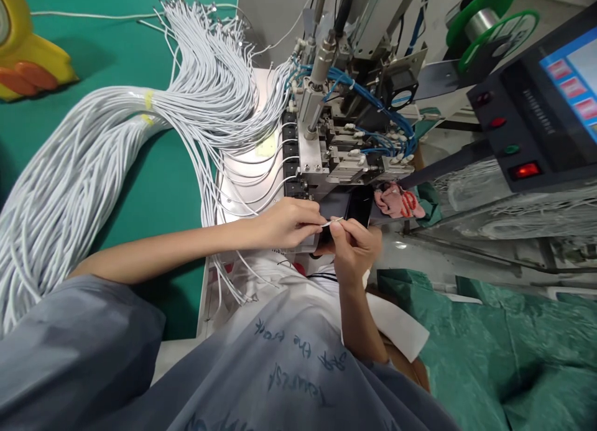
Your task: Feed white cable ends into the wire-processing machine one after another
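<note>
My left hand (pixel 295 223) pinches a thin white cable (pixel 329 223) close to its end, in front of the machine's lower edge. Facing it, my right hand (pixel 355 247) has thumb and forefinger closed on the tip of the same cable. A short pale end shows between the fingertips. Behind my hands stands a machine (pixel 311 132) with metal cylinders and blue air hoses. Several white cables run into a row of black holders (pixel 291 151) on its left side. The rest of the held cable is hidden by my left hand.
A large bundle of white cables (pixel 93 139) lies over the green mat (pixel 135 188) at left. A yellow toy-like object (pixel 32 51) sits at the far left. On the right are a control panel (pixel 527 120), a green wire spool (pixel 480 20) and green sheeting (pixel 494 350).
</note>
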A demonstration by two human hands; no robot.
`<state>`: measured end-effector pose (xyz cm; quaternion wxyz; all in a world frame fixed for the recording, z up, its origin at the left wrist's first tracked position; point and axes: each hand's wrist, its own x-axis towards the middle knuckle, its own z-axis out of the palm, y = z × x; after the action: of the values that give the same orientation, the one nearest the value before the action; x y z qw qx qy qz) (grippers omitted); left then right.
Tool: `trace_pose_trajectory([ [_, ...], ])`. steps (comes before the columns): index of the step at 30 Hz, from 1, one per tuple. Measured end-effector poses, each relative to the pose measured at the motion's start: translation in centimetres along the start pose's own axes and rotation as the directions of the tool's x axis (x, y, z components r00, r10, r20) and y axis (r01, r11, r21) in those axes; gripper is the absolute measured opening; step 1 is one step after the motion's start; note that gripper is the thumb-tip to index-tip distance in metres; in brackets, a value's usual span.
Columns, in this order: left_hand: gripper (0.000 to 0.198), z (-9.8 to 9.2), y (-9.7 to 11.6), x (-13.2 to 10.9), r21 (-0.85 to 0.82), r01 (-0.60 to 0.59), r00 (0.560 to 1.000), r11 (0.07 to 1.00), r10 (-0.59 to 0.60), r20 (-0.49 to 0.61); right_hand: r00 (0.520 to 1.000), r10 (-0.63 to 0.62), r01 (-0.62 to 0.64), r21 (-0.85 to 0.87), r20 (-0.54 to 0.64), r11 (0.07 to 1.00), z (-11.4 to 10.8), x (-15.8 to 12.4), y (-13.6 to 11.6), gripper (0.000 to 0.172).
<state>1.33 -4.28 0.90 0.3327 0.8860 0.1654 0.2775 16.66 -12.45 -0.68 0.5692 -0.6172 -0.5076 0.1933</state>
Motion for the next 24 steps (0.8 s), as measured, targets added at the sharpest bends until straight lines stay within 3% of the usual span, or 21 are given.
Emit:
trace_pose_trajectory([
  [2, 0.026, -0.2, -0.2, -0.1, 0.168, -0.052, 0.998, 0.984, 0.045, 0.043, 0.995, -0.064, 0.072, -0.112, 0.073, 0.991, -0.5, 0.5, -0.5, 0.016],
  [4, 0.028, -0.4, -0.3, -0.1, 0.254, -0.066, 0.997, 0.965, 0.053, 0.058, 0.991, -0.057, 0.071, -0.108, 0.123, 0.992, -0.8, 0.9, -0.6, 0.017],
  [8, 0.022, -0.4, 0.4, 0.1, 0.049, -0.009, 1.000, 0.999, 0.010, -0.016, 0.996, 0.068, -0.075, 0.141, 0.052, 0.987, 0.3, 0.5, 0.4, 0.021],
  [11, 0.018, -0.3, 0.8, 0.2, -0.048, -0.003, 0.998, 0.999, 0.000, -0.055, 0.997, 0.075, -0.065, 0.229, -0.036, 0.971, 1.5, -0.2, 0.9, 0.021],
  [13, 0.020, -0.4, 0.6, 0.2, 0.033, -0.035, 0.999, 0.999, 0.036, -0.035, 0.997, -0.005, 0.015, 0.125, -0.080, 0.992, 1.6, -0.2, 0.6, 0.018],
  [15, 0.024, -0.7, 0.0, 0.1, 0.224, -0.110, 0.994, 0.968, 0.106, 0.029, 0.992, -0.119, 0.116, -0.061, -0.051, 0.991, 1.0, 0.1, -0.1, 0.017],
  [17, 0.027, -1.0, -0.6, 0.1, 0.428, -0.201, 0.979, 0.881, 0.172, 0.104, 0.979, -0.191, 0.202, -0.206, 0.070, 0.957, 0.1, 0.7, -0.6, 0.018],
  [19, 0.027, -1.2, -1.2, 0.2, 0.542, -0.262, 0.965, 0.798, 0.212, 0.154, 0.962, -0.192, 0.237, -0.245, 0.195, 0.940, -0.5, 1.3, -0.8, 0.018],
  [21, 0.025, -1.3, -1.4, 0.2, 0.561, -0.265, 0.964, 0.784, 0.208, 0.165, 0.957, -0.169, 0.223, -0.225, 0.236, 0.948, -0.7, 1.6, -0.7, 0.020],
  [24, 0.023, -0.8, -1.2, 0.2, 0.483, -0.172, 0.984, 0.858, 0.125, 0.128, 0.977, -0.151, 0.176, -0.162, 0.153, 0.971, -0.2, 1.4, -0.3, 0.025],
])
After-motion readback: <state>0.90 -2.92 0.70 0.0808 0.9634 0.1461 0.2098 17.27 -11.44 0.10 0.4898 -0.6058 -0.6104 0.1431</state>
